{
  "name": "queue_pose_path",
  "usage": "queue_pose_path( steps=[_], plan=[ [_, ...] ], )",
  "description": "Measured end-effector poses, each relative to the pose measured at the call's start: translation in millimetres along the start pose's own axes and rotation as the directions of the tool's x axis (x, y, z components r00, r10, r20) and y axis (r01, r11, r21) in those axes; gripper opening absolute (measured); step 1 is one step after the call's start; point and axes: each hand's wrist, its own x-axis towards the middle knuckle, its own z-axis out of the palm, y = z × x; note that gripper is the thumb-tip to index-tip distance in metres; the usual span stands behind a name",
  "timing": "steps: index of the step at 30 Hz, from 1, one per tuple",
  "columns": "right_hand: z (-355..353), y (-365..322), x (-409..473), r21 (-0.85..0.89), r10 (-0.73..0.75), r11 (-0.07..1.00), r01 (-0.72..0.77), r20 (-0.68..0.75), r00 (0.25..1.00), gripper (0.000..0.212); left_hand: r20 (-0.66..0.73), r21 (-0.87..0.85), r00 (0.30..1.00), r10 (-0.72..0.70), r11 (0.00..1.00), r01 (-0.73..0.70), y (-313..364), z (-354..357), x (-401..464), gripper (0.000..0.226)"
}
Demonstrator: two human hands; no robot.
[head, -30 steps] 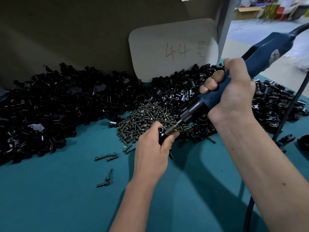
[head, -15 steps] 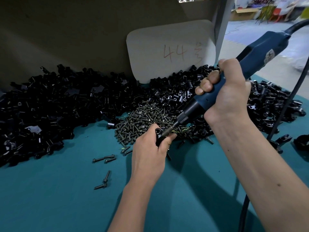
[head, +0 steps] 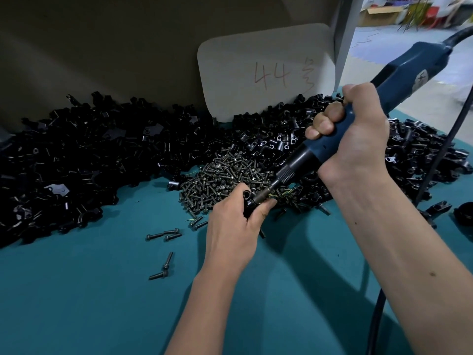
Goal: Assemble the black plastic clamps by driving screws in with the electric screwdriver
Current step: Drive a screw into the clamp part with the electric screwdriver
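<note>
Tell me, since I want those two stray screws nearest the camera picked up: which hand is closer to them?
Left. The left hand, holding a black clamp, sits just up and right of the two loose screws. The right hand grips the electric screwdriver far off to the right.

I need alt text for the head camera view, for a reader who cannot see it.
A person's left hand grips a black plastic clamp while the right hand holds a blue electric screwdriver with its bit at the clamp. Behind the hands, on a teal table, lie a pile of screws and heaps of black clamp parts.
</note>
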Motion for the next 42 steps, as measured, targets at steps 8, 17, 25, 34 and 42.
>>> queue_pose_path(
  steps=[8, 17, 25, 34, 42],
  plan=[
    [-7, 1, -1, 0.015, 0.034, 0.999, -0.034, 0.004, 0.999, 0.034, 0.04, 0.039, 0.999, -0.02, 0.999, 0.018, 1, 0, -1, 0.043],
    [1, 4, -2, 0.022, -0.007, 1.0, 0.007, 0.016, 1.0, 0.038, -0.034, 0.12, 0.997, -0.068, 0.99, 0.072, 4, 0, 0, 0.027],
    [-9, -28, 7, 0.012, -0.062, 0.998, 0.061, 0.178, 0.982, 0.034, -0.19, -0.006, 0.973, -0.134, 0.991, 0.135, 0, -4, 1, 0.044],
    [-20, -13, 24, -0.352, 0.168, 0.919, -0.179, -0.063, 0.984, 0.054, 0.108, -0.908, 0.874, -0.474, 0.311, 0.281, 9, -16, 7, 0.046],
    [-30, 49, 9, -0.834, 0.286, 0.537, -0.131, 0.034, 0.958, 0.053, 0.168, -0.943, 0.847, -0.505, 0.169, 0.287, 10, -24, 11, 0.046]
  ],
)
